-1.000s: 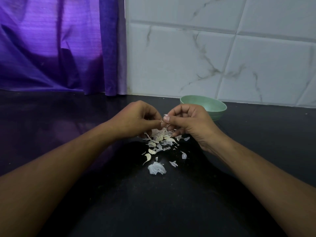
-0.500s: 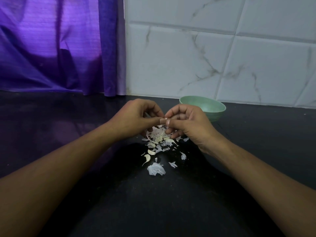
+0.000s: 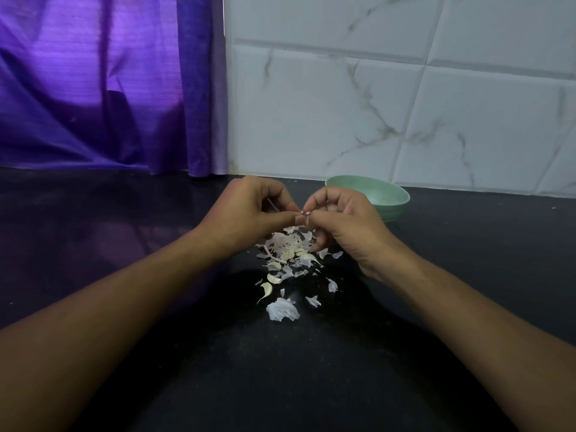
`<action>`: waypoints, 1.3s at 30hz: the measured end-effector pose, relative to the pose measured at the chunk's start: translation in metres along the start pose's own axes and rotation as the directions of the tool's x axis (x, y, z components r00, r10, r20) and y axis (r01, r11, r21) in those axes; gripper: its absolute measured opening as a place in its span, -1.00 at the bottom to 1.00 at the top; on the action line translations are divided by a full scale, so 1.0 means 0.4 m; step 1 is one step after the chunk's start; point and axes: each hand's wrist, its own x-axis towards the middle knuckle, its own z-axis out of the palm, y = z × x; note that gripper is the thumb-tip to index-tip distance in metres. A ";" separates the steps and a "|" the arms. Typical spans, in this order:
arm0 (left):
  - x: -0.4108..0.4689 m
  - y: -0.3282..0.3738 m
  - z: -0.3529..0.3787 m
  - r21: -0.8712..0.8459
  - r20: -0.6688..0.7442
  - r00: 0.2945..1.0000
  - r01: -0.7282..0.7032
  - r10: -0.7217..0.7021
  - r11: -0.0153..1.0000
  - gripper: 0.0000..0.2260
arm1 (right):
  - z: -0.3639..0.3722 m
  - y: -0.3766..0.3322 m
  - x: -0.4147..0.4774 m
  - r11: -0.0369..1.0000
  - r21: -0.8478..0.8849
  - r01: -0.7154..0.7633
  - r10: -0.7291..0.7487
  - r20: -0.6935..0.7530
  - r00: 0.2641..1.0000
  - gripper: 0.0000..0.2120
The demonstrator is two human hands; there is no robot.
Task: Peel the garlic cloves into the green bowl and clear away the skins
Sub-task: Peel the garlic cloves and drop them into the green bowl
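Both hands up over the black countertop (image 3: 280, 385), fingertips meeting at centre frame; left hand (image 3: 249, 213) has its fingers curled, thumb and forefinger pinching a small pale garlic piece (image 3: 304, 213); right hand (image 3: 346, 222) pinches the same piece from the other side, fingers curled in tight; narrow pinch grip on both sides, thumbnails almost touching. The piece is mostly hidden by the fingertips; cannot tell how much skin is left on it.

Directly under the hands: skin pile (image 3: 290, 247) on the counter, papery white scraps with a few pale clove-shaped bits mixed in; scatter trails toward the camera; one curved loose clove (image 3: 266, 289) lies apart from the pile on the near-left side; a larger skin flake (image 3: 282, 310) sits nearest the camera; smaller flakes to the right of it.

Green bowl (image 3: 378, 193) sits on the counter behind the right hand, near the wall, partly covered by that hand; upright; cannot see its bottom from this angle, so contents unknown.

Background: purple curtain (image 3: 93, 88) on the left, reaching down to the counter; white marbled tile wall (image 3: 374, 104) on the right. Both forearms bare, coming in from the lower corners.
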 end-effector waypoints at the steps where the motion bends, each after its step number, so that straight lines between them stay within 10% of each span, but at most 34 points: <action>1: 0.000 -0.001 -0.003 -0.014 -0.010 1.000 0.005 -0.006 1.000 -0.90 | 0.000 0.001 -0.001 1.000 -0.013 -0.008 0.008 0.012 1.000 -0.92; 16: 0.004 -0.006 -0.010 -0.130 -0.008 0.999 0.046 -0.047 0.990 -0.91 | -0.022 0.004 0.002 0.929 -0.344 0.136 -0.166 -0.061 0.984 -0.90; 26: 0.007 -0.007 -0.014 -0.208 0.093 0.993 0.086 -0.067 0.974 -0.86 | -0.009 0.009 0.001 0.997 -0.017 0.075 -0.074 0.049 0.996 -0.90; 39: 0.003 0.007 -0.027 -0.240 0.167 0.986 0.068 -0.028 0.968 -0.74 | -0.010 -0.012 -0.009 1.000 -0.005 0.025 -0.024 0.141 0.990 -0.94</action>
